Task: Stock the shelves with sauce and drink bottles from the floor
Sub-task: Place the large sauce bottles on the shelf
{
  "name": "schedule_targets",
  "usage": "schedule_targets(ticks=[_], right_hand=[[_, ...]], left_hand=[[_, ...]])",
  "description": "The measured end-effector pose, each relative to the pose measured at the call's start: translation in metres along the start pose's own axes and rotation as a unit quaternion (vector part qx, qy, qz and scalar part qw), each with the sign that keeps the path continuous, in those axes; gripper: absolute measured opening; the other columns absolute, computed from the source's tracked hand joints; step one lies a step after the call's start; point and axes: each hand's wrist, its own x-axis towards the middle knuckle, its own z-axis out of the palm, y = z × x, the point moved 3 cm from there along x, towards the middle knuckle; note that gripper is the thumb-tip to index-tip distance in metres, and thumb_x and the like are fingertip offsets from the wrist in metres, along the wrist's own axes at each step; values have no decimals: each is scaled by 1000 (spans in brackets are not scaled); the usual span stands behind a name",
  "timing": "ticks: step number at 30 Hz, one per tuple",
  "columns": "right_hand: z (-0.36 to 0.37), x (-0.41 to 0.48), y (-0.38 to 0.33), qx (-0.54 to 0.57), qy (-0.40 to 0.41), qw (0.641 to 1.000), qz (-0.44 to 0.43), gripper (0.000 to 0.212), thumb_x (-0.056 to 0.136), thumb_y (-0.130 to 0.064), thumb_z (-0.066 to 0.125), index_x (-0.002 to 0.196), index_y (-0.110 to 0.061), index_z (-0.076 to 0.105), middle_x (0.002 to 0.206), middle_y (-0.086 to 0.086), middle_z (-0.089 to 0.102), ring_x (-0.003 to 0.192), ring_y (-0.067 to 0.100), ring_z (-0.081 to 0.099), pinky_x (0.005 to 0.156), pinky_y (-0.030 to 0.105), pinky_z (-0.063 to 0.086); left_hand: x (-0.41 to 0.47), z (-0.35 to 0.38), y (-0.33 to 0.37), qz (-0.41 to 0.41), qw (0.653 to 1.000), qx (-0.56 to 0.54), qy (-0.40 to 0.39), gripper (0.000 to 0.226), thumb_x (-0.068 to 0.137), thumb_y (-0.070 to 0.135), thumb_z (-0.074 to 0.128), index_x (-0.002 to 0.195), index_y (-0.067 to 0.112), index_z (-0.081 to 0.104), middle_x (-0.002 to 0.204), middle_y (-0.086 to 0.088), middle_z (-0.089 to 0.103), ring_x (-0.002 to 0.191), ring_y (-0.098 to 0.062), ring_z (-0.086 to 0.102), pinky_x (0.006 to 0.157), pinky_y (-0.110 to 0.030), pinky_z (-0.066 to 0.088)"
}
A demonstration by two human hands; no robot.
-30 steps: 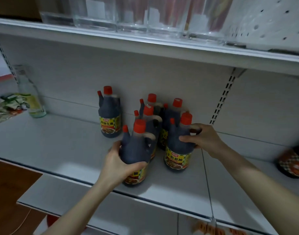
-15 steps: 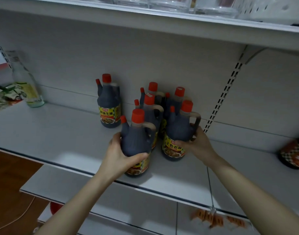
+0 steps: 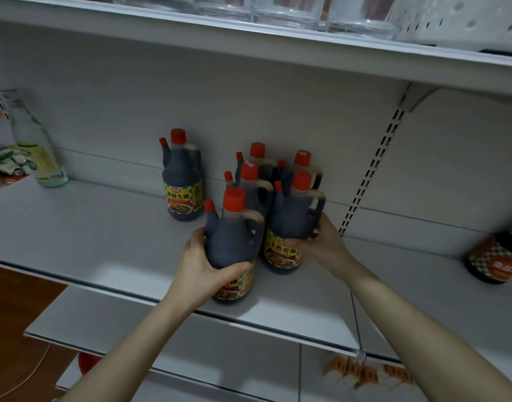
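We look down on a white metal shelf [image 3: 89,242], its flat board pale and faintly glossy, with a plain white back panel [image 3: 133,111] behind it. A slotted upright [image 3: 373,169] runs up the panel to a bracket under the upper shelf [image 3: 249,44], where we make out clear glass containers [image 3: 292,10]. Below the front edge sits a lower shelf [image 3: 191,343], and to the left a brown wooden floor [image 3: 14,314].

Near the front edge, the left hand [image 3: 202,268] grips the front sauce bottle [image 3: 231,242], fingers curled round its dark body and the thumb across the label. The bottle stands upright on the shelf. Just beside it, the right hand [image 3: 321,245] holds the second sauce bottle [image 3: 292,224], fingers clamped on its lower body below the handle. Three more red-capped bottles [image 3: 257,169] crowd behind these two, against the panel.

A lone sauce bottle [image 3: 182,184] stands apart to the left of the group. Far left we see a clear bottle [image 3: 37,149] beside some green packets [image 3: 5,163]. At the right edge stands a dark jar [image 3: 495,259] with an orange label, blurred.
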Motion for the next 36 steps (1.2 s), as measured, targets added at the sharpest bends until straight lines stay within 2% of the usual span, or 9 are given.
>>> schedule_targets(ticks=[4, 7, 10, 14, 17, 23, 27, 30, 36], right_hand=[[1, -2, 0, 9, -4, 1000, 2, 70, 68, -4, 78, 126, -7, 39, 113, -4, 50, 97, 6, 50, 62, 0, 44], [2, -5, 1, 8, 5, 1000, 1, 70, 70, -5, 77, 129, -5, 37, 114, -4, 48, 101, 8, 47, 58, -3, 41], [1, -7, 1, 0, 9, 1000, 0, 71, 71, -6, 77, 129, -4, 37, 113, -3, 48, 101, 8, 46, 58, -4, 40], [2, -6, 2, -7, 8, 1000, 2, 71, 72, -8, 76, 130, -5, 37, 114, -3, 48, 103, 8, 46, 60, -4, 40], [5, -7, 2, -12, 12, 1000, -1, 71, 71, -10, 77, 130, -6, 37, 115, -4, 48, 104, 9, 47, 61, -3, 41], [6, -7, 2, -17, 14, 1000, -3, 72, 72, -13, 77, 131, -8, 36, 117, -5, 48, 107, 8, 46, 63, 1, 42], [6, -7, 2, -8, 10, 1000, -3, 70, 72, -11, 76, 130, -7, 36, 117, -4, 47, 107, 9, 46, 64, 0, 43], [6, -7, 2, 4, -5, 1000, 3, 70, 73, -8, 75, 131, -7, 36, 118, -3, 48, 107, 10, 47, 65, -1, 44], [6, -4, 3, 0, -21, 1000, 7, 71, 74, -8, 74, 133, -8, 34, 119, -4, 47, 107, 9, 46, 65, 0, 43]], left_hand=[[-1, 0, 1, 3, 1000, -11, -7, 89, 40, 61, 72, 115, 28, 37, 108, 12, 52, 94, 4, 52, 71, -13, 43], [-2, -1, 3, 9, 1000, -16, -14, 87, 40, 60, 72, 114, 30, 37, 108, 14, 52, 95, 6, 53, 71, -10, 44], [-4, -1, 5, 20, 999, -28, -23, 87, 40, 57, 72, 114, 30, 36, 104, 23, 48, 93, 19, 50, 67, -3, 43], [-4, -1, 0, 15, 999, -15, -25, 96, 40, 60, 71, 122, 26, 35, 114, 9, 47, 97, 3, 50, 71, -6, 40], [-4, -1, 0, 17, 999, -11, -25, 92, 40, 60, 71, 119, 28, 35, 115, 8, 48, 100, -1, 49, 73, -8, 39], [-4, -1, 4, 23, 999, -23, -31, 89, 40, 59, 70, 116, 30, 34, 104, 27, 44, 94, 13, 47, 67, -3, 40], [-2, -1, 1, 21, 999, -22, -31, 88, 41, 58, 72, 116, 30, 35, 107, 18, 50, 95, 8, 50, 70, -5, 40], [-3, -1, 1, 20, 999, -25, -36, 87, 41, 57, 72, 116, 30, 35, 106, 23, 48, 94, 13, 50, 69, -3, 41], [0, 0, -10, 10, 999, -3, -34, 95, 42, 59, 73, 123, 26, 36, 123, 2, 49, 111, -11, 50, 86, -26, 44]])
